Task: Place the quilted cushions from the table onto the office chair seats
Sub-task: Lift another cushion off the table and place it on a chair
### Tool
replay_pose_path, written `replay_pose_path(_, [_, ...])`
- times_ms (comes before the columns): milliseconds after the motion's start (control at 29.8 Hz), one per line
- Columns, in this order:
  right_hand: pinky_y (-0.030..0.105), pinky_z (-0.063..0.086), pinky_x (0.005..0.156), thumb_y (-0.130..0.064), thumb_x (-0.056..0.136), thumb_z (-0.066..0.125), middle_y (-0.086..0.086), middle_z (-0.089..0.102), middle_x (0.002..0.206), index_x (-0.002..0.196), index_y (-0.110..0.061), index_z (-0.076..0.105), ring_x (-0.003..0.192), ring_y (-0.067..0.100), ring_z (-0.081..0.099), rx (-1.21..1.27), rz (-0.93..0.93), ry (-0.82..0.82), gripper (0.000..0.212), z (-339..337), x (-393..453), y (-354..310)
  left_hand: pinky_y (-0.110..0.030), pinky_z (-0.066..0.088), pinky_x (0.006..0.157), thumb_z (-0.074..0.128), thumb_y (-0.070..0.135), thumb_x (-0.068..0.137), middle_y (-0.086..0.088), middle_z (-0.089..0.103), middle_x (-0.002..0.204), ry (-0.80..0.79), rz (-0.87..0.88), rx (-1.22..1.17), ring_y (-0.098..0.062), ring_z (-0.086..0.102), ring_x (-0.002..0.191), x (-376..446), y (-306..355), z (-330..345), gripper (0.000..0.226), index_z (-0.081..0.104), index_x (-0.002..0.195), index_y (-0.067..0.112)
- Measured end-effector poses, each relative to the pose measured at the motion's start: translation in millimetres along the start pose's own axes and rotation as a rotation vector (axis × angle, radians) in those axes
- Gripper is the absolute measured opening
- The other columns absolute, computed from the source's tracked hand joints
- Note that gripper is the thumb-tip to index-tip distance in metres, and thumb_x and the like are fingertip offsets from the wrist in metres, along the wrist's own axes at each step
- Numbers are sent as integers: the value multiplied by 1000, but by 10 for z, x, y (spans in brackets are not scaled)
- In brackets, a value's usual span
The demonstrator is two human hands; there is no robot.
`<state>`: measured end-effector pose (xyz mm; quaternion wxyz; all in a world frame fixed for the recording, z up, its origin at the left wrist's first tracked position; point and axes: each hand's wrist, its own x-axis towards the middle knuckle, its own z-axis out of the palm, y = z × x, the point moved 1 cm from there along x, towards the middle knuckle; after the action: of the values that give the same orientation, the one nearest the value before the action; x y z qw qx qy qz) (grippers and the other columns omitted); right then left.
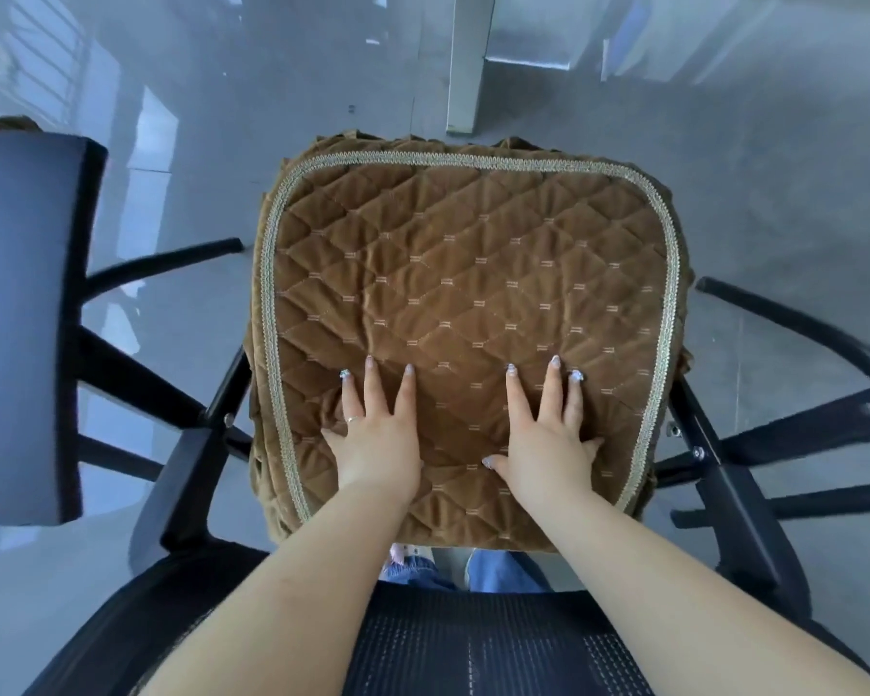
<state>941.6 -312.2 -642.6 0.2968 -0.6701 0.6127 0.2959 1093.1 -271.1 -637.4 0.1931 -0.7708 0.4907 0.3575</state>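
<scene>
A brown quilted cushion (468,273) with pale braid trim lies flat over the seat of a black office chair (734,504), covering the seat fully. I reach over the chair's mesh backrest (473,640). My left hand (378,434) presses flat on the cushion's near left part, fingers straight and spread. My right hand (548,434) lies flat on the near right part in the same way. Neither hand grips the fabric.
A second black chair's armrest (21,319) stands close at the left. A white table leg (468,62) rises from the glossy grey floor (724,168) beyond the cushion. Chair base legs (799,324) spread out on both sides.
</scene>
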Motion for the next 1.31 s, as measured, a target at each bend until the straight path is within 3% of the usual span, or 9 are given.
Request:
replay_pose_path(101, [59,31,107,-31,91,60,4,-18,159,150,-36,3,146,31,-12,59,-25,2,83,-187,-52,26,-59,23,113,68,34,85,-7,-10,162,-18,20,-114,-35,-9,148,-20,-80,-148,93,5,153,30])
replay_pose_path(168, [50,40,103,-25,94,55,8,19,157,145,-29,30,142,32,23,136,-25,26,58,-382,-83,62,-48,25,116,67,41,84,-11,19,160,-14,16,-315,-34,14,147,-52,-92,-313,80,26,151,22])
replay_pose_path(235, [43,48,95,-27,94,54,5,54,135,134,-27,47,119,30,52,237,-2,45,41,-612,-148,72,-38,38,108,67,40,85,-8,49,143,-11,-26,-628,-27,45,132,-134,-46,-503,68,42,143,16])
replay_pose_path(302, [39,52,89,-30,92,57,1,63,122,127,-27,52,107,26,60,355,17,82,35,-878,-354,102,-31,48,93,68,36,85,-2,63,125,18,-38,-861,-18,60,110,-335,58,-767,58,51,136,16])
replay_pose_path(403, [35,51,89,-31,92,58,-2,65,120,121,-25,57,106,22,60,508,6,172,30,-1355,-885,212,-21,45,76,69,33,85,4,67,114,70,33,-979,-11,61,96,-768,283,-1247,50,54,130,18])
replay_pose_path(571, [24,43,81,-29,91,60,-2,65,121,119,-22,61,108,18,60,695,-13,304,29,-1994,-1870,618,-31,53,83,72,31,83,2,68,107,94,108,-1109,-17,66,97,-1552,675,-1934,45,60,124,19])
replay_pose_path(772, [29,45,86,-26,93,57,1,64,122,117,-18,63,111,22,58,834,-24,493,26,-2585,-2699,1427,-32,54,89,73,33,82,-2,69,109,110,313,-1042,-18,66,99,-2406,1428,-2405,43,61,120,18])
replay_pose_path(974, [41,48,96,-27,91,58,1,65,115,106,-22,63,107,22,62,1026,-91,535,17,-2745,-2913,2426,-37,50,98,69,34,85,-2,66,114,146,431,-926,-17,63,104,-3020,2393,-2324,46,56,127,20])
replay_pose_path(1310, [40,47,97,-28,92,54,0,67,109,86,-30,58,103,23,65,914,-174,501,7,-3139,-3210,4199,-38,53,93,69,35,85,0,67,113,241,340,-1030,-19,65,105,-3683,3831,-1915,42,60,123,21])
